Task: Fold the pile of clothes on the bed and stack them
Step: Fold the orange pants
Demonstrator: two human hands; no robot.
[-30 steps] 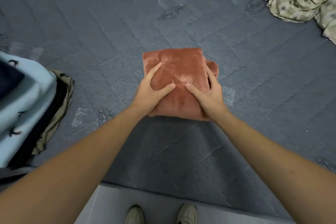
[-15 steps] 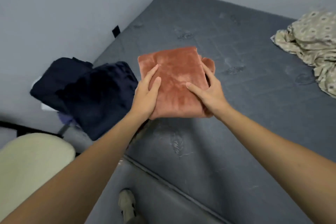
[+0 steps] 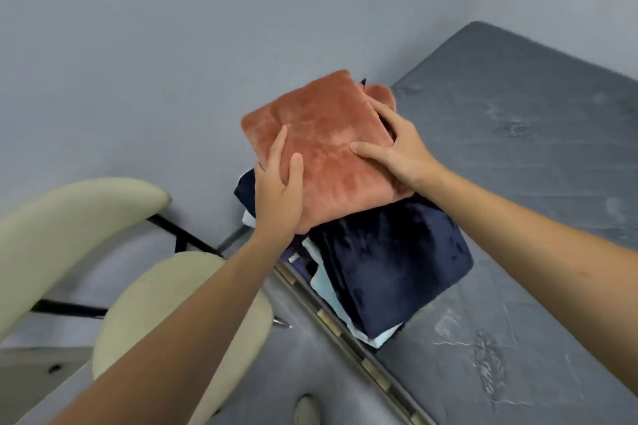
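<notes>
So we're at the stacking step now. The bed, with its grey quilted cover, runs off to the right, and the stack of folded clothes sits right at its near-left edge, partly hanging over the side by the cream chair. The top of the stack is a navy velvety piece, with light blue and white layers poking out below it.

We've got the folded rust-orange velvet garment over the far end of that stack. Can't tell if it's actually resting on the navy piece yet or just above it. Our left hand has it by the near-left edge, thumb on top and fingers mostly tucked under. Our right hand clasps the right edge, thumb laid across the top, fingers wrapped round the side.

Next move, we reckon: set it down square on the navy piece, pull it back from the overhang, then slide our fingers out without dragging the fold open.
</notes>
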